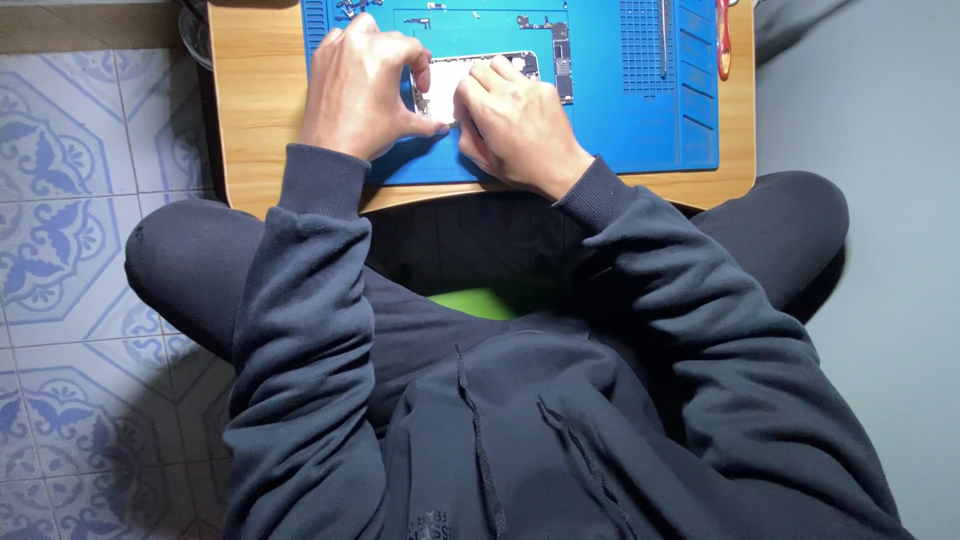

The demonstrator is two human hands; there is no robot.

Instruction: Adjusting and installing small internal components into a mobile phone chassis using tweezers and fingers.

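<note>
Patterned blue-and-white tile floor on the left, plain grey floor on the right. Small wooden lap table set over crossed legs in dark trousers, with a blue silicone work mat covering most of the top. Opened phone lying flat on the mat, upper centre, pale inner side up, long axis running left-right. Left hand arched over the phone's left end, fingers curled down onto its far edge, thumb pinching in from the near side: closed around that end of the phone. Right hand just beside it, knuckles up, fingertips pressed to the phone's near edge around the middle; any small tool or part under the fingers hidden, so exact grip there not readable. Both hands touching at the thumbs. Narrow dark circuit board lying on the mat just right of the phone. Small screws and loose parts scattered along the mat's far edge. Thin metal tool resting on the mat's ridged right section, red-handled tool at the far right edge. Dark sweatshirt sleeves filling the foreground, green patch visible between the legs.
</note>
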